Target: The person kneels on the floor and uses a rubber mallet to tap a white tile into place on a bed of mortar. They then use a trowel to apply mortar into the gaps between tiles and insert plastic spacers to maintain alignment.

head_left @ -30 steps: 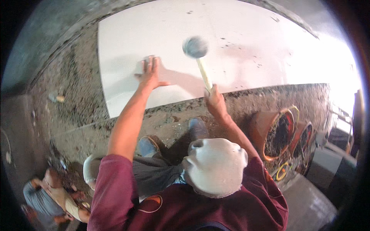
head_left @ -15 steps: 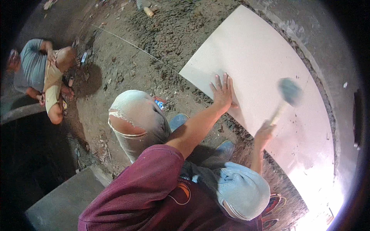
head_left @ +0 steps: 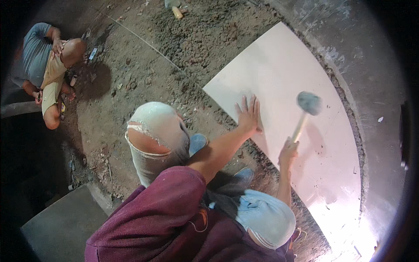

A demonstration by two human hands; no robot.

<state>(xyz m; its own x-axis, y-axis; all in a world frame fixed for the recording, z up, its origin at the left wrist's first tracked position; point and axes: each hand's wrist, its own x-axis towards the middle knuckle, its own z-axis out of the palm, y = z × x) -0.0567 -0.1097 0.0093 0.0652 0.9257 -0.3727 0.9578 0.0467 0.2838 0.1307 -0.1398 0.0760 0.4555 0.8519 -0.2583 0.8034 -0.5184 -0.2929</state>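
A large pale tile lies on the rough ground in front of me and to the right. Near its left edge my left hand rests flat on it, fingers stretched out. My right hand is wrapped round the light handle of a mallet with a dark, rounded head. The mallet head is over the tile, slightly blurred, with a shadow on the tile beside it. From this view I cannot tell whether the head touches the surface.
Wet, lumpy mortar lies beyond the tile's left corner, with a taut string across it. A person squats at the far left, near a dark opening. Grey concrete floor borders the tile on the right.
The mallet and my right hand have shifted slightly left in view. My left hand stays flat on the tile. The whole view has moved a little.
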